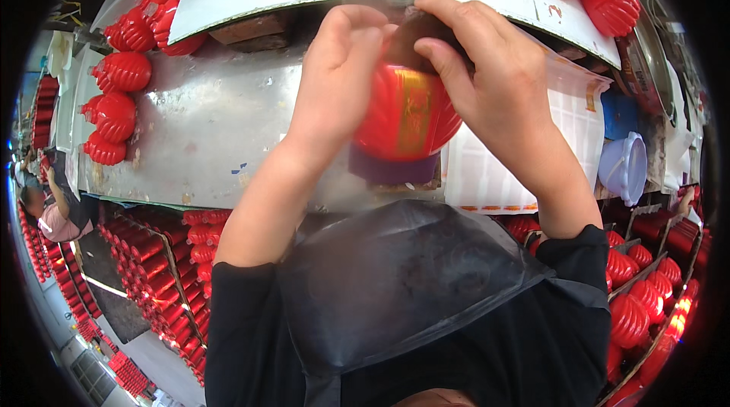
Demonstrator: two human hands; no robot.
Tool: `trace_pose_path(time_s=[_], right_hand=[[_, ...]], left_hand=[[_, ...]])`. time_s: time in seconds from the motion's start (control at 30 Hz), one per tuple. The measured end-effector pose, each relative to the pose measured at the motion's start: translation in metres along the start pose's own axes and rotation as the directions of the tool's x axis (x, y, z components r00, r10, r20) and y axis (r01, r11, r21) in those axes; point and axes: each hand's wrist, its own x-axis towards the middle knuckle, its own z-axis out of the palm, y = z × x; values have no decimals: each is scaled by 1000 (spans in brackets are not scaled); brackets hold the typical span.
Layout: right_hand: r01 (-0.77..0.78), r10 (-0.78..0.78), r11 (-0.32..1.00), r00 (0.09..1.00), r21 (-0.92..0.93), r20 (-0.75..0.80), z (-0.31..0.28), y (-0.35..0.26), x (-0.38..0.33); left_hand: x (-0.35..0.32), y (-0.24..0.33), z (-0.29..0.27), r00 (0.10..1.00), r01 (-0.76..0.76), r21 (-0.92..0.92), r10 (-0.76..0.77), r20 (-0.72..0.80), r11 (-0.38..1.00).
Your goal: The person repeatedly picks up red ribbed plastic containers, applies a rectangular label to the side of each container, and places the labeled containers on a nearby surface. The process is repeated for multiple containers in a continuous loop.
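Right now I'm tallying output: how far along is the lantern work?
Done: finished red lanterns sit along the metal bench. In hand: left hand and right hand work the top of one lantern. Left: crates of red cylinders below.

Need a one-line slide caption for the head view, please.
Both hands, left hand and right hand, hold a red ribbed lantern over a metal workbench beside more finished lanterns.
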Motion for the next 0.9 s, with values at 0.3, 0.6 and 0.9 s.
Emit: trace_pose_path(time_s=[0.3,0.6,0.9], right_hand=[[-103,83,975,991,197,105,-19,-9,10],[19,-15,998,998,-53,69,-10,-12,-3],[-499,575,498,802,710,161,-27,1,-6]], left_hand=[[-11,-2,-6,982,-100,123,78,175,987],[-13,4,-2,986,-41,109,22,165,993],[-11,-2,2,993,-21,-49,27,111,999]])
